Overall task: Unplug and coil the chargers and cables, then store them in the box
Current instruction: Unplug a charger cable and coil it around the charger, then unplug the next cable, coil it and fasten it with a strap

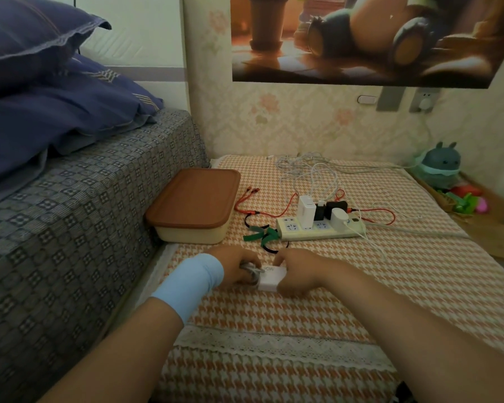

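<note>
The person is working low down on the checked mat (303, 315). The left hand (236, 267) is curling its fingers round a small bunch of grey cable (252, 271). The right hand (296, 276) is gripping a white charger (269, 279) with bent fingers and thumb. The two hands are sitting close together, near the person and well apart from the power strip (320, 231). So it looks like one charger is out of the strip and its cable is getting wound up. A lot is waiting to be done. A tall white block (306, 210), two black plugs (332, 209) and a round white plug (339, 218) are sitting in the strip. A red cable (258, 213) and a heap of white cables (312, 170) are lying loose on the mat. Some green ties (262, 235) are lying between the hands and the strip. The box (192, 210) is sitting beside the bed (70, 213) with its brown lid on, and what is inside is hidden. The job is probably only just starting.
</note>
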Motion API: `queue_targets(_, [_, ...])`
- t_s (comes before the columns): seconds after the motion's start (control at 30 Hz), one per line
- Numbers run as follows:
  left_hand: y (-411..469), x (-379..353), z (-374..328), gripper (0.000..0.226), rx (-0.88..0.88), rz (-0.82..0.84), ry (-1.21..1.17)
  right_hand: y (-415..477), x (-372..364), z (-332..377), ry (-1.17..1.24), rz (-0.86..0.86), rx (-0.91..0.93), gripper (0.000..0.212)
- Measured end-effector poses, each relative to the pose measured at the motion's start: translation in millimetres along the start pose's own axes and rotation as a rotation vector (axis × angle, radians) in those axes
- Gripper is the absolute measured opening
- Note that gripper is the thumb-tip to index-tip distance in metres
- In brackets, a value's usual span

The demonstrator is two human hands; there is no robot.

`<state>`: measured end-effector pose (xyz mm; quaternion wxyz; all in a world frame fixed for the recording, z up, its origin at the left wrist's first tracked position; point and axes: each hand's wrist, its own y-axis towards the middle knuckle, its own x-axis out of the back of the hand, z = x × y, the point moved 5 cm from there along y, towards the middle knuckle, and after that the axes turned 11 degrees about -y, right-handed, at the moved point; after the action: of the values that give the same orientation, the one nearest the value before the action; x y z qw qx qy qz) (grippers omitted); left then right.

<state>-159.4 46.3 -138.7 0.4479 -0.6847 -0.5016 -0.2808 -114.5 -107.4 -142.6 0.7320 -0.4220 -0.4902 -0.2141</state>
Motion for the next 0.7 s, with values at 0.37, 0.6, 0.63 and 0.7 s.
queue_targets(0.37, [-40.8,37.8,80.5,0.055,0.313,-0.137,0.052,33.8,-9.8,94.2,0.229,-0.247,0.223,0.050])
queue_targets(0.6, [-41.5,35.7,80.0,0.055,0.236,-0.243,-0.097,42.6,-14.6,114.6,0.217,-0.269,0.298,0.045])
queue_targets(0.63, [-38.2,36.9,73.6,0.051,0.192,-0.283,-0.141,41.4,-11.5,110.2,0.218,-0.266,0.292,0.047])
queue_targets(0.7, [-29.1,40.4,56.2,0.042,0.071,-0.362,-0.284,36.9,-1.7,94.9,0.227,-0.281,0.251,0.047])
